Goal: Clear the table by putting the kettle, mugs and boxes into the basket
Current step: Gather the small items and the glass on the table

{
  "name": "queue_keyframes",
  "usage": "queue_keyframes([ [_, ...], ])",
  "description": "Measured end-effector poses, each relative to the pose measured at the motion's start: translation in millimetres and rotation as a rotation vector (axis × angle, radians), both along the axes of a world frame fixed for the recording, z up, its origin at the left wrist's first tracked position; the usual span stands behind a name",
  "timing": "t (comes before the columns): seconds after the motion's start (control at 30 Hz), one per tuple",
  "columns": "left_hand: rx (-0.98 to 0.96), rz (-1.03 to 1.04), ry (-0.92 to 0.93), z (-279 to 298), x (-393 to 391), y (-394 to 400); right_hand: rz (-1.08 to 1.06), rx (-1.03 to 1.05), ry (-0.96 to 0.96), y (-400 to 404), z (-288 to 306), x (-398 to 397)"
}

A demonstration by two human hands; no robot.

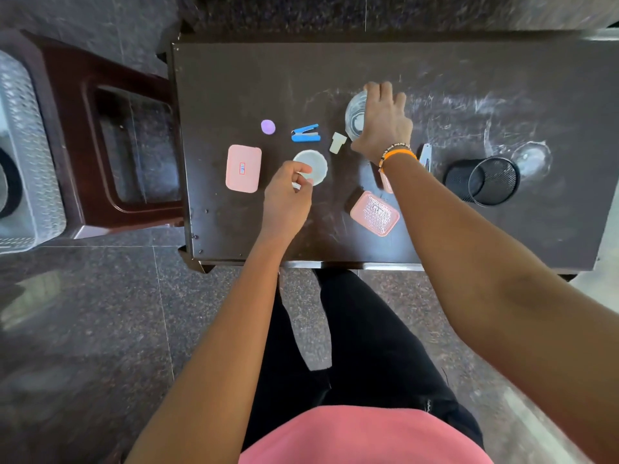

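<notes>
On the dark table my right hand wraps around a clear glass mug near the middle. My left hand pinches the near rim of a white mug. A pink box lid lies flat at the left. A pink box tray lies near my right forearm, with another pink piece partly hidden under the wrist. The grey perforated basket stands on the floor at far left, cut by the frame edge. No kettle shows.
A blue stapler, a purple round piece and a small white stopper lie between the mugs. A black mesh pen cup lies tipped at right beside a clear glass lid. A brown stool stands between table and basket.
</notes>
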State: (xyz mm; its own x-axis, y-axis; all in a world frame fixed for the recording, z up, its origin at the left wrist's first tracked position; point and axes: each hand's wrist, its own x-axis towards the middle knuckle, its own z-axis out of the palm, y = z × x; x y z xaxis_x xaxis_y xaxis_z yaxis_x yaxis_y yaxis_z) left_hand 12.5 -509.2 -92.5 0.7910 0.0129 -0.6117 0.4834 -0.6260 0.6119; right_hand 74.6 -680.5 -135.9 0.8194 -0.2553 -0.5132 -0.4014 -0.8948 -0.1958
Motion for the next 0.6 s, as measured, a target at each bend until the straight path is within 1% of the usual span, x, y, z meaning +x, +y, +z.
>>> queue_keyframes([
  [0.3,0.040,0.008,0.026,-3,8,-4,0.027,0.012,-0.020,14,-6,-6],
  [0.5,0.025,0.028,0.055,-4,8,-6,0.047,0.132,0.040,12,-1,-11],
  [0.6,-0.005,0.057,0.055,-1,7,-2,0.026,0.132,-0.036,19,8,-18],
])
